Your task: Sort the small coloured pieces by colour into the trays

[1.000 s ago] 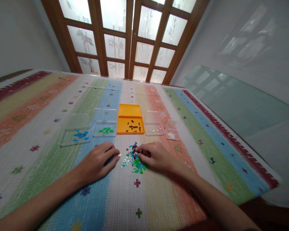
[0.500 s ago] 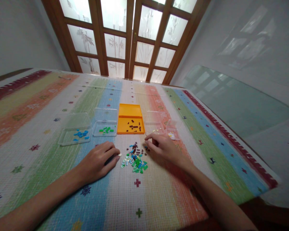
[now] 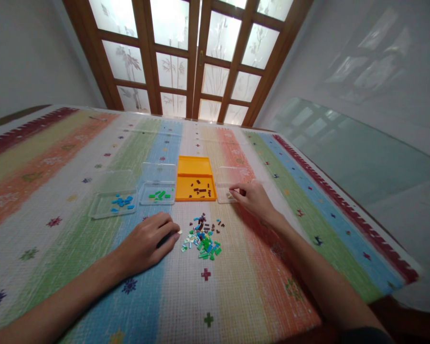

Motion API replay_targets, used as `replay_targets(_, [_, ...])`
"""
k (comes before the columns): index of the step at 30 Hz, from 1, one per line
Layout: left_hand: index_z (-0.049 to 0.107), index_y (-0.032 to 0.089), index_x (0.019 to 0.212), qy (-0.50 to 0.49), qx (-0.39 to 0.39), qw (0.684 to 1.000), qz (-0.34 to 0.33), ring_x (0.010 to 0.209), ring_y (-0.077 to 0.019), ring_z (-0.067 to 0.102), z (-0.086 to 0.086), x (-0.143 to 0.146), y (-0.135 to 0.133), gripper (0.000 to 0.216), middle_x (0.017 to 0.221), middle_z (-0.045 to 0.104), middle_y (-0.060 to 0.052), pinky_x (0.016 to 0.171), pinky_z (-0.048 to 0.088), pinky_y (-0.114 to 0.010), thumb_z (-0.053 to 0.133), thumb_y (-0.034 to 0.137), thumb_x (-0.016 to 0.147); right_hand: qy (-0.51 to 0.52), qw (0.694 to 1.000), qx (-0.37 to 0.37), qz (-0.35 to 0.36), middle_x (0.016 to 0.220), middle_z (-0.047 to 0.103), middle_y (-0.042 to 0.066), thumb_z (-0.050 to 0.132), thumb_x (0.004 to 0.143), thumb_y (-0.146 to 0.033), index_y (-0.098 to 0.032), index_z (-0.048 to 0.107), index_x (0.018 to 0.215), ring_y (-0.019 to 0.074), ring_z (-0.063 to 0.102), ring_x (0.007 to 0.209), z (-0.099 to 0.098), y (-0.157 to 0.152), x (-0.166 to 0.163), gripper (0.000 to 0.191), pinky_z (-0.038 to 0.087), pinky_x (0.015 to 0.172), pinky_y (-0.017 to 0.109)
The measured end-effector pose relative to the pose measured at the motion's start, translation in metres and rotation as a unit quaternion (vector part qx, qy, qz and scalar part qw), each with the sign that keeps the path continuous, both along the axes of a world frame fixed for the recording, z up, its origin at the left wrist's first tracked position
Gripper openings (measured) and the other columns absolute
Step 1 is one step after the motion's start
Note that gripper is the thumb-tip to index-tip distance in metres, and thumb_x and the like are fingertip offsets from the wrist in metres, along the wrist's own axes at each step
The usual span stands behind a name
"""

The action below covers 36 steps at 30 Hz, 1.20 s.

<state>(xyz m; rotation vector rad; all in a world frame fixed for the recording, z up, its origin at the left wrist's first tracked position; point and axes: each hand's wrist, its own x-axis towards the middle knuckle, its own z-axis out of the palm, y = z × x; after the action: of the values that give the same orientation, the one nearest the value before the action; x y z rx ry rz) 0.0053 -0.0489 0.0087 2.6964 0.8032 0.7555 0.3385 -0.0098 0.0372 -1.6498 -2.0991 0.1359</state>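
Observation:
My left hand (image 3: 152,239) rests on the tablecloth left of a pile of small toy bricks (image 3: 204,241) in green, blue, white and brown. A small white brick (image 3: 180,232) shows at its pinched fingertips. My right hand (image 3: 252,198) reaches over a clear box (image 3: 222,199) that holds a few whitish pieces. Its thumb and forefinger are closed together just above them; whatever they hold is too small to make out. The orange box (image 3: 194,196), with its lid open, has several dark brown bricks (image 3: 202,190) in it.
Left of the orange box stand a clear box (image 3: 142,201) with green bricks and another clear box (image 3: 95,212) with blue bricks, lids open. A striped cloth (image 3: 186,301) covers the table. Glazed wooden doors (image 3: 191,62) rise behind it.
My right hand has moved from beside the brick pile, up and right, to the clear box with whitish pieces, now hiding the small box farther right. My left hand stays nearly still.

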Motion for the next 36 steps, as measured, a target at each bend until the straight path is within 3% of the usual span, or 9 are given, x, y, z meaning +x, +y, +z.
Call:
replay_targets(7, [0.066, 0.018, 0.099, -0.008, -0.010, 1.000, 0.001, 0.083, -0.0186, 0.061, -0.001, -0.001, 0.000, 0.018, 0.091, 0.062, -0.006, 0.075, 0.050, -0.032, 0.048, 0.022, 0.101, -0.003, 1.000, 0.016, 0.002, 0.062, 0.070, 0.004, 0.058, 0.088, -0.021, -0.015, 0.080, 0.093, 0.0137, 0.055, 0.052, 0.005, -0.004, -0.002, 0.023, 0.037, 0.059, 0.027])
replay_targets(12, [0.066, 0.018, 0.101, -0.024, -0.008, 1.000, -0.001, 0.083, -0.0179, 0.062, -0.001, -0.001, 0.000, 0.019, 0.091, 0.064, -0.005, 0.076, 0.051, -0.031, 0.048, 0.022, 0.102, 0.085, 0.989, -0.041, 0.112, 0.072, 0.073, 0.003, 0.055, 0.093, -0.027, -0.017, 0.078, 0.098, 0.0109, 0.056, 0.054, 0.016, -0.028, -0.030, 0.025, 0.039, 0.056, 0.024])
replay_targets(15, [0.065, 0.017, 0.104, -0.046, 0.001, 0.999, -0.015, 0.083, -0.0172, 0.063, -0.001, -0.001, 0.000, 0.017, 0.092, 0.065, -0.005, 0.077, 0.051, -0.030, 0.049, 0.021, 0.103, 0.092, 0.970, -0.085, 0.210, 0.082, 0.076, 0.004, 0.055, 0.095, -0.027, -0.018, 0.077, 0.100, 0.0116, 0.062, 0.064, 0.019, -0.042, -0.056, 0.024, 0.044, 0.064, 0.025])
replay_targets(19, [0.064, 0.017, 0.105, -0.067, 0.001, 0.998, -0.021, 0.083, -0.0163, 0.062, 0.002, 0.000, -0.002, 0.013, 0.090, 0.065, -0.004, 0.076, 0.051, -0.029, 0.051, 0.019, 0.102, 0.054, 0.956, -0.045, 0.284, 0.084, 0.077, 0.007, 0.059, 0.096, -0.031, -0.015, 0.075, 0.105, 0.0138, 0.066, 0.070, 0.011, -0.051, -0.083, 0.024, 0.045, 0.067, 0.025])
replay_targets(26, [0.062, 0.017, 0.106, -0.093, -0.029, 0.995, -0.018, 0.084, -0.0164, 0.063, 0.005, 0.001, -0.006, 0.013, 0.090, 0.066, -0.004, 0.077, 0.052, -0.030, 0.050, 0.017, 0.101, 0.029, 0.951, -0.023, 0.308, 0.084, 0.076, 0.008, 0.054, 0.100, -0.032, -0.015, 0.073, 0.100, 0.0145, 0.066, 0.070, -0.005, -0.053, -0.095, 0.025, 0.043, 0.064, 0.025])
replay_targets(36, [0.061, 0.018, 0.106, -0.086, -0.035, 0.995, -0.022, 0.083, -0.0163, 0.063, 0.006, 0.003, -0.006, 0.013, 0.090, 0.066, -0.003, 0.077, 0.052, -0.030, 0.049, 0.019, 0.102, 0.041, 0.950, -0.027, 0.307, 0.076, 0.072, 0.005, 0.053, 0.098, -0.029, -0.015, 0.072, 0.096, 0.0128, 0.061, 0.065, -0.001, -0.053, -0.091, 0.024, 0.040, 0.061, 0.025])
